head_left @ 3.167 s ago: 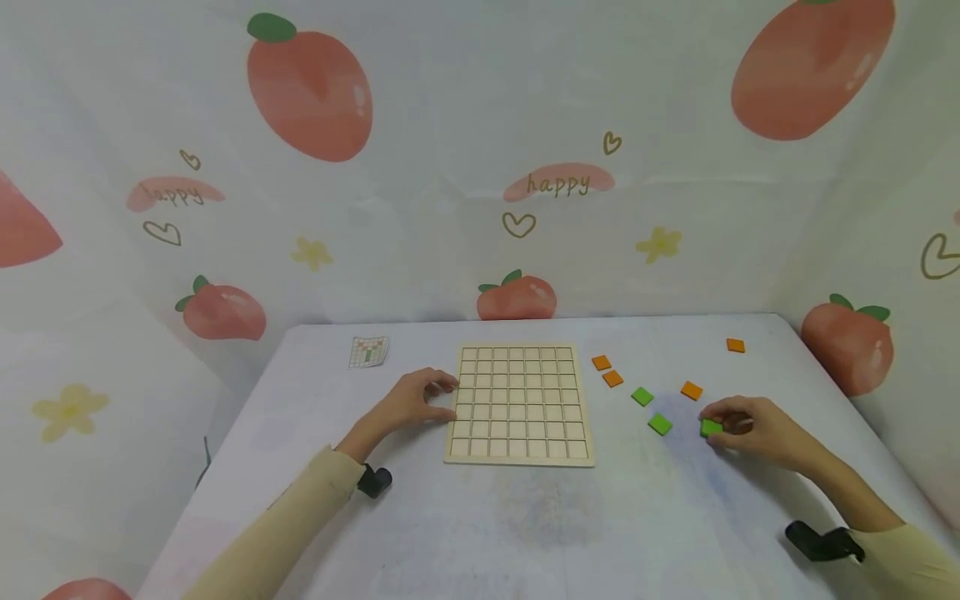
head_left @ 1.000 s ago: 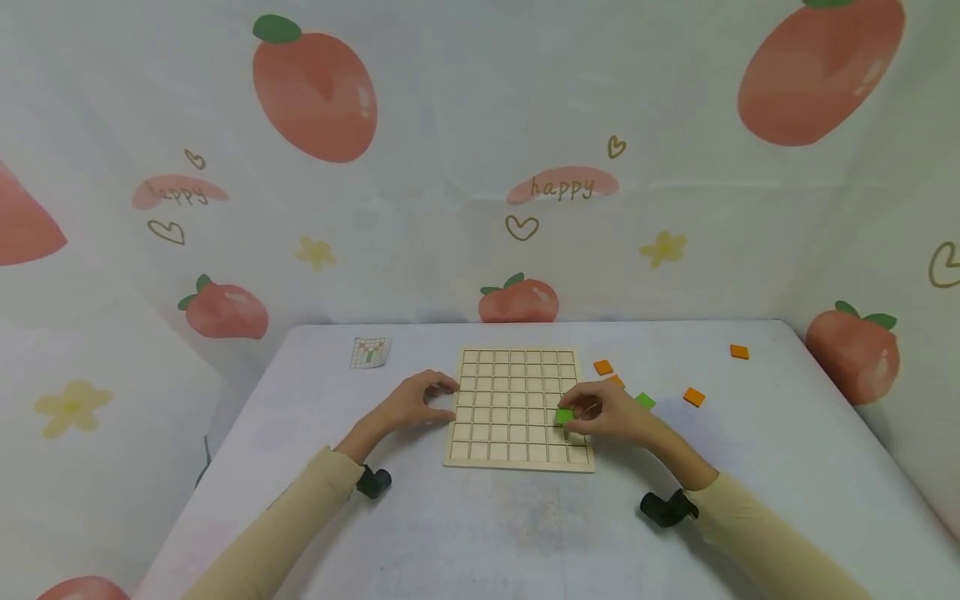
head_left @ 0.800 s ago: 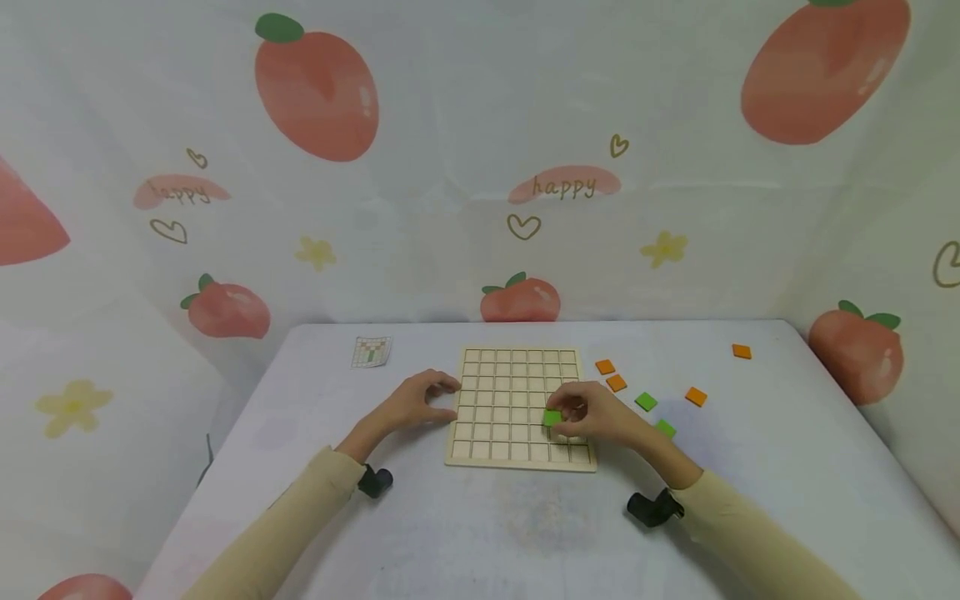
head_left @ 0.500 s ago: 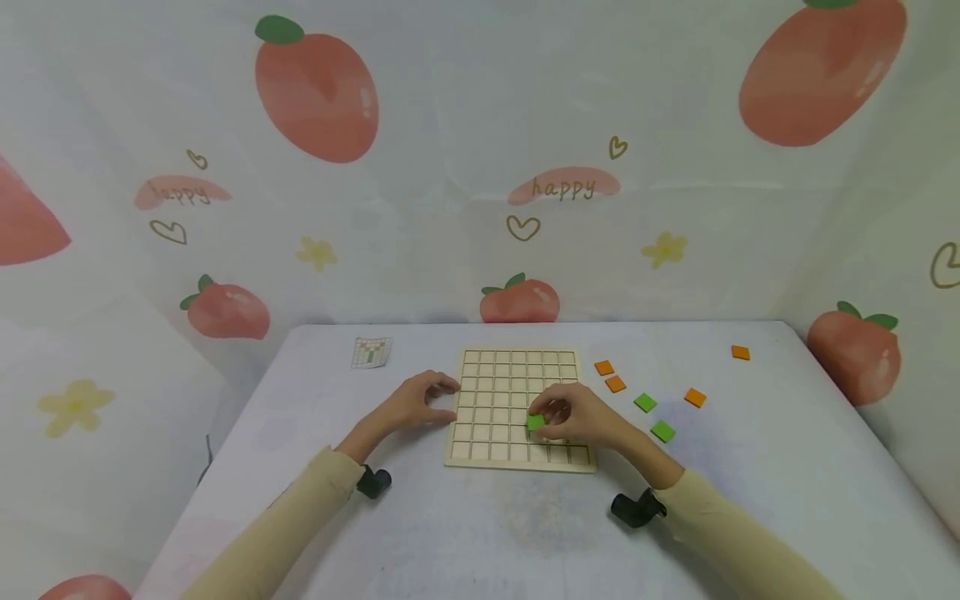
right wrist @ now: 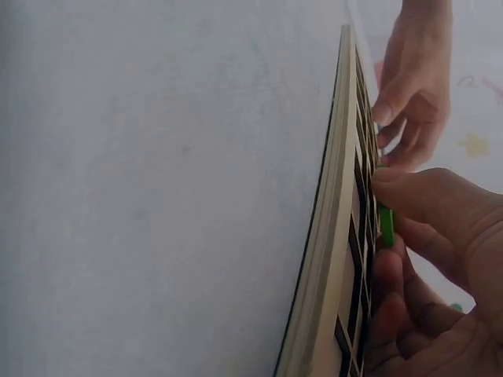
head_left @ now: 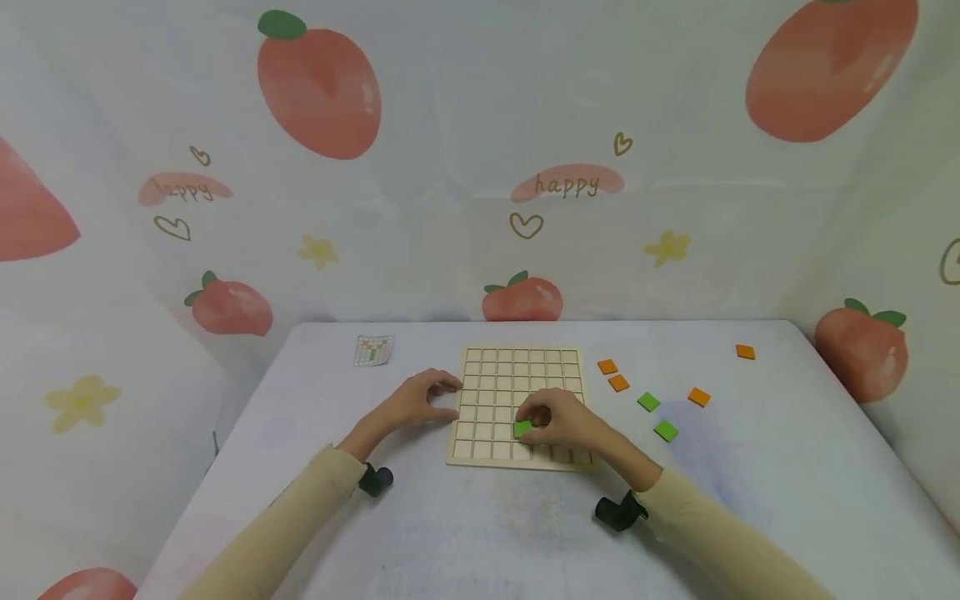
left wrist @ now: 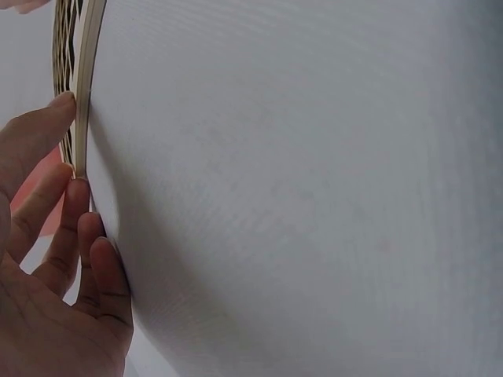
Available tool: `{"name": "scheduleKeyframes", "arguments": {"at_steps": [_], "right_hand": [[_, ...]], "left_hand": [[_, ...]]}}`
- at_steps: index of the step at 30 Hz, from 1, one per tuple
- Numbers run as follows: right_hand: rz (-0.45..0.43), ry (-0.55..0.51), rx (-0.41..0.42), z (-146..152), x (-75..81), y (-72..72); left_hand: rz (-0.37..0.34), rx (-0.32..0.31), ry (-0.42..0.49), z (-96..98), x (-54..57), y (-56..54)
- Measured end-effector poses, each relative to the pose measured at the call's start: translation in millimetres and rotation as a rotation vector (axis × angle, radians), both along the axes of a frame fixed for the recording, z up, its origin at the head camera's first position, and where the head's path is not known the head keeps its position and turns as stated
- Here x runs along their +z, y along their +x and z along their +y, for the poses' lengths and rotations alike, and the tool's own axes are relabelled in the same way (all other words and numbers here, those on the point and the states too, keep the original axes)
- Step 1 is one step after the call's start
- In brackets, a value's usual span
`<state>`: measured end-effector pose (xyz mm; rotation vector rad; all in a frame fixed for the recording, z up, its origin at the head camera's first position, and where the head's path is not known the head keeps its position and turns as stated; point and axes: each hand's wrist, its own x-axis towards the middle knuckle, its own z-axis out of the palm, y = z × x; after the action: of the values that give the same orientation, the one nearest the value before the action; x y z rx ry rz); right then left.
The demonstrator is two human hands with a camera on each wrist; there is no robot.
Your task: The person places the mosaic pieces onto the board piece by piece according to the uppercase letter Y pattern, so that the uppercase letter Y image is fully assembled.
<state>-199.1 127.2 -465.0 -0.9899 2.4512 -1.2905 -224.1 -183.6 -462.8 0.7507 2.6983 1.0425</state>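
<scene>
A wooden grid board [head_left: 480,354] with square cells lies on the table. My right hand [head_left: 564,419] is over its near half, pinching a green square tile [head_left: 522,428] between thumb and fingers. In the right wrist view that green tile [right wrist: 386,226] stands close to the grid's ridges, its upper end under the thumb. My left hand [head_left: 411,400] rests at the board's left side, thumb and fingertips touching the edge. The left wrist view shows the thumb [left wrist: 43,129] against the board's rim [left wrist: 88,71], the other fingers slightly bent beside it.
Right of the board lie two green tiles [head_left: 665,431] and several orange tiles [head_left: 699,397], one of them near the far right corner. A small printed grid card [head_left: 372,351] sits at the back left of the white table [head_left: 420,533]. A peach-patterned cloth [head_left: 435,167] hangs behind.
My right hand has carried the green tile from the table's right side leftward over the board, lately a little further left and nearer. The left hand has stayed at the board's edge.
</scene>
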Motion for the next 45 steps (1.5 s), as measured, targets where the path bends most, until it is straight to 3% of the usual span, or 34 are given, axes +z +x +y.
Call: {"name": "scheduleKeyframes", "arguments": {"at_steps": [8,28,38,45], "right_hand": [[0.004,0.040,-0.012,-3,1.6,2.7],[-0.006,0.012,0.017,1,1.4,0.2],[-0.081,-0.091,-0.007,38,9.2,0.8],[-0.112,-0.076,-0.082,72,13.8,7.3]], "left_hand": [[0.008,0.005,-0.005,1.3,0.4,0.7],[-0.014,0.007,0.019,-0.6,0.2,0.9],[0.028,-0.024,0.032,-2.4,-3.4,0.4],[0.019,-0.027,0.034,-2.4,-4.4,1.0]]}}
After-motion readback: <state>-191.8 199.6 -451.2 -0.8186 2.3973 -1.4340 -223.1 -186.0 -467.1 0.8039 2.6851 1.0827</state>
